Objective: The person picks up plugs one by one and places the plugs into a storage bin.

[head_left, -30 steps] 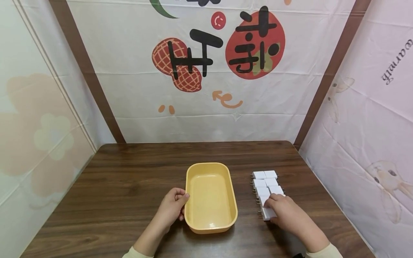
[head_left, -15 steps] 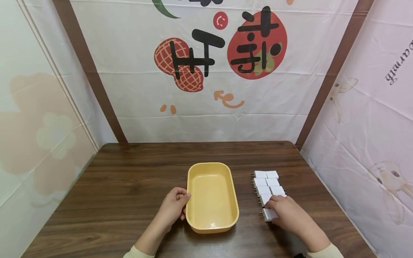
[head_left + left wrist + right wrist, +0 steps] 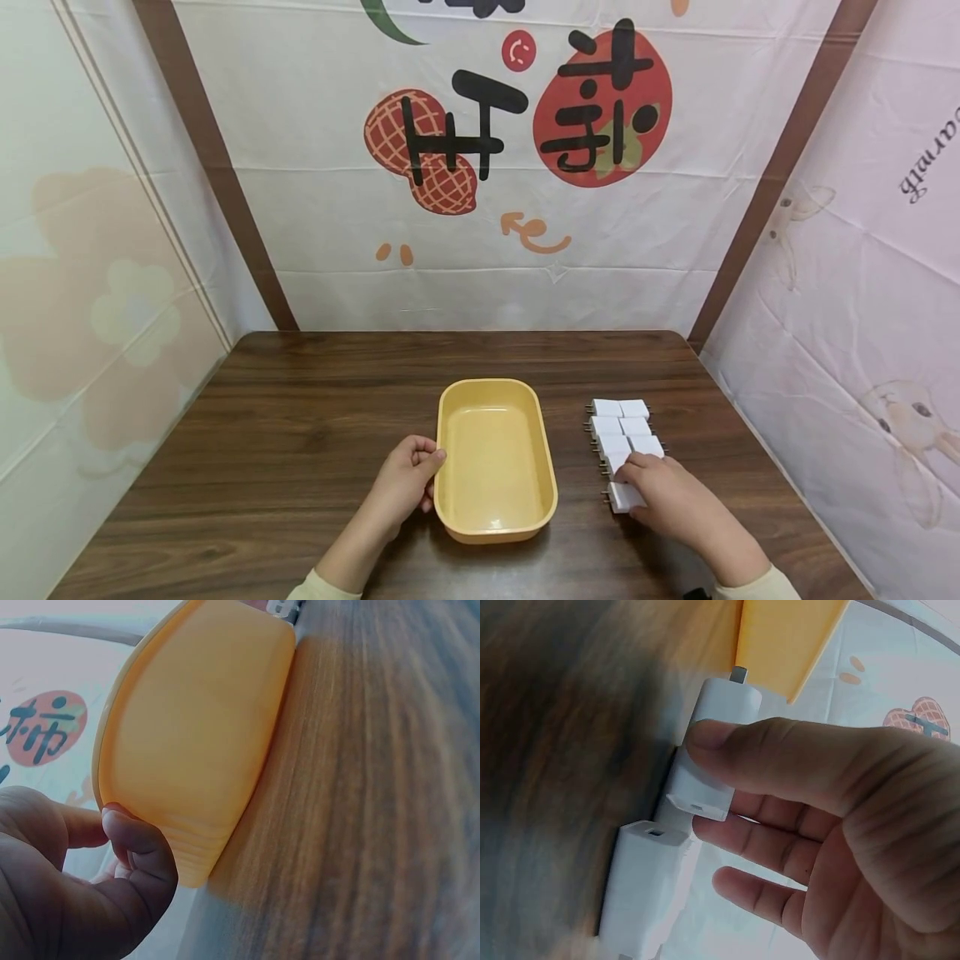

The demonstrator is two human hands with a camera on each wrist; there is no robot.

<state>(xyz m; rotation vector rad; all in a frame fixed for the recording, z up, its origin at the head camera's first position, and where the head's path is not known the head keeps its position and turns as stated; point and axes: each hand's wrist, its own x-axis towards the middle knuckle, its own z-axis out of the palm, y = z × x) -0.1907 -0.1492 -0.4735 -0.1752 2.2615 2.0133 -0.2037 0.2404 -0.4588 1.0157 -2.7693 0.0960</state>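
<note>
A yellow rectangular plastic tray (image 3: pixel 495 467) stands in the middle of the table in the head view. At its left side my left hand (image 3: pixel 405 482) pinches the rim between thumb and curled fingers; the left wrist view shows the tray's outer wall (image 3: pixel 195 712) beside that hand (image 3: pixel 82 877). To the right of the tray my right hand (image 3: pixel 670 502) pinches the nearest white charger plug (image 3: pixel 624 497). In the right wrist view the thumb lies across this charger plug (image 3: pixel 731 701), its metal prong pointing toward the tray, and fingers show behind it. The hand covers part of it.
Several more white charger plugs (image 3: pixel 607 427) lie in two columns beyond the right hand, prongs pointing outward. One charger plug (image 3: pixel 645 877) shows its port close to the fingers. A dark wood table (image 3: pixel 322 400) carries everything, with printed cloth (image 3: pixel 480 292) hanging behind it.
The nearest charger plug has come slightly toward me, and a gap has opened between it and its column. The left hand keeps its grip on the tray's rim. The view has shifted slightly.
</note>
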